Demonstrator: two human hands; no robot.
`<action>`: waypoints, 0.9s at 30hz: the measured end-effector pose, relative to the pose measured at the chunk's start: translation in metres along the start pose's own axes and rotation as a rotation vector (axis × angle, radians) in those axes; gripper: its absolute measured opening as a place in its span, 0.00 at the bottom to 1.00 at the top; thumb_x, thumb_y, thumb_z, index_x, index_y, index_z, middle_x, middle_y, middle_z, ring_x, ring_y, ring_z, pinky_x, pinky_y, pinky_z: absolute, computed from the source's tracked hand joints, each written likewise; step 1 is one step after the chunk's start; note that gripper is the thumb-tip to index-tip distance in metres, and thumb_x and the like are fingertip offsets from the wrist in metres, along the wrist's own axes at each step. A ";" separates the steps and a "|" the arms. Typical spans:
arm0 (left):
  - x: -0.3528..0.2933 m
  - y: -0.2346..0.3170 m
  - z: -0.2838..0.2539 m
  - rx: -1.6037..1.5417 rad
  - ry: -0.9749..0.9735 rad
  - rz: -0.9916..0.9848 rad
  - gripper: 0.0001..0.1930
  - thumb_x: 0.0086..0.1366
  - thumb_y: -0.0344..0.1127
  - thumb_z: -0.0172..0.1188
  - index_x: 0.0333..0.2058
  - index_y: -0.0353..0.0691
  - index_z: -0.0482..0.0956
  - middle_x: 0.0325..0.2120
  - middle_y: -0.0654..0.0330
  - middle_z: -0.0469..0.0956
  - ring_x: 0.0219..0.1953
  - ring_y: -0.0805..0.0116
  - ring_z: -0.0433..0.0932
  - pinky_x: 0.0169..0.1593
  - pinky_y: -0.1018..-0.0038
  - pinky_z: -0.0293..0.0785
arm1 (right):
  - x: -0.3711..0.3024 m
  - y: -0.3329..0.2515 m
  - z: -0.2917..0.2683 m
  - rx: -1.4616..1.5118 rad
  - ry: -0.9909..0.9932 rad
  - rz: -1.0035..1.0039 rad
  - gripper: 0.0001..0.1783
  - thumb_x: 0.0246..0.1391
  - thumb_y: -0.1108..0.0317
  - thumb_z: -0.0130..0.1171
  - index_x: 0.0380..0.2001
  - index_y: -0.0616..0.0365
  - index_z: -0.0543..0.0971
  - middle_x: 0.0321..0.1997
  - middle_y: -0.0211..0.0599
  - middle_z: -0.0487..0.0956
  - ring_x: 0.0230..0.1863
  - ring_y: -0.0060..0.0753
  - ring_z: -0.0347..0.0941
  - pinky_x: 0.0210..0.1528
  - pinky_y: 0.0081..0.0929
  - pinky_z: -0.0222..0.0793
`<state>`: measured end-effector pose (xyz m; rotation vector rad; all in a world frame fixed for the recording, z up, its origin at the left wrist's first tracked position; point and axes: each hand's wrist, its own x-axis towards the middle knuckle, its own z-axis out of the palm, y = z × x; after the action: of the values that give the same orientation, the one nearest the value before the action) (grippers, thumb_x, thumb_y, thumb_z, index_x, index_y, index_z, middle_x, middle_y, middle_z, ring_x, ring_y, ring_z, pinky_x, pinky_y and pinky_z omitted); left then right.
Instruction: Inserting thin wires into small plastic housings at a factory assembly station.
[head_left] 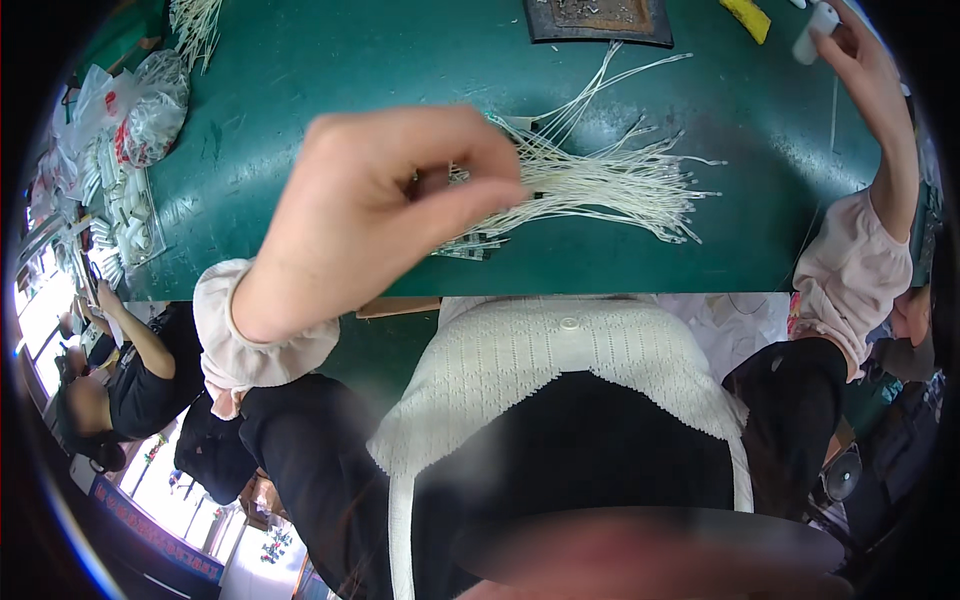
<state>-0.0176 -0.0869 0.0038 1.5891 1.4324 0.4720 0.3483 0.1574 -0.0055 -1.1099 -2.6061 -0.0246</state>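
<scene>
My left hand (400, 190) hovers over the left end of a bundle of thin white wires (630, 190) on the green table. Its thumb and forefinger are pinched together; whatever may be between them is too small to make out. Small dark-and-white pieces (470, 246) show at the bundle's left end, partly under this hand. A few wires stray from the bundle toward the far side. At the far right, my outstretched right hand (860, 55) grips a small white cylinder-shaped thing (816, 35), whose kind I cannot tell.
A dark tray (600, 20) with scraps lies at the far edge, a yellow object (746, 18) to its right. More white wires (195, 25) lie far left, above clear plastic bags (150, 110) and white parts. Another person (150, 370) in black sits at the left.
</scene>
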 end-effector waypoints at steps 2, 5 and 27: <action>0.007 0.002 0.002 -0.007 0.107 0.105 0.03 0.63 0.22 0.68 0.35 0.31 0.84 0.31 0.63 0.84 0.28 0.82 0.76 0.32 0.82 0.71 | -0.008 0.000 -0.010 0.145 -0.079 0.042 0.29 0.45 0.49 0.67 0.38 0.67 0.82 0.35 0.52 0.85 0.36 0.51 0.84 0.42 0.45 0.75; 0.027 0.007 0.000 -0.148 0.130 0.187 0.04 0.64 0.21 0.66 0.38 0.31 0.84 0.32 0.62 0.84 0.33 0.81 0.79 0.35 0.82 0.74 | 0.016 -0.127 -0.017 0.465 -0.351 0.038 0.18 0.51 0.59 0.65 0.37 0.64 0.80 0.31 0.42 0.83 0.30 0.36 0.77 0.34 0.34 0.68; 0.103 -0.024 0.009 -0.808 -0.133 -0.013 0.05 0.64 0.24 0.68 0.38 0.35 0.82 0.36 0.62 0.81 0.41 0.73 0.79 0.46 0.76 0.76 | 0.009 -0.145 0.008 1.099 -0.647 0.221 0.17 0.52 0.77 0.73 0.41 0.60 0.75 0.21 0.21 0.67 0.22 0.11 0.58 0.22 0.19 0.52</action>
<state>0.0021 0.0026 -0.0496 0.9326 0.9589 0.7969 0.2379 0.0638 0.0045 -0.9951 -2.2447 1.8019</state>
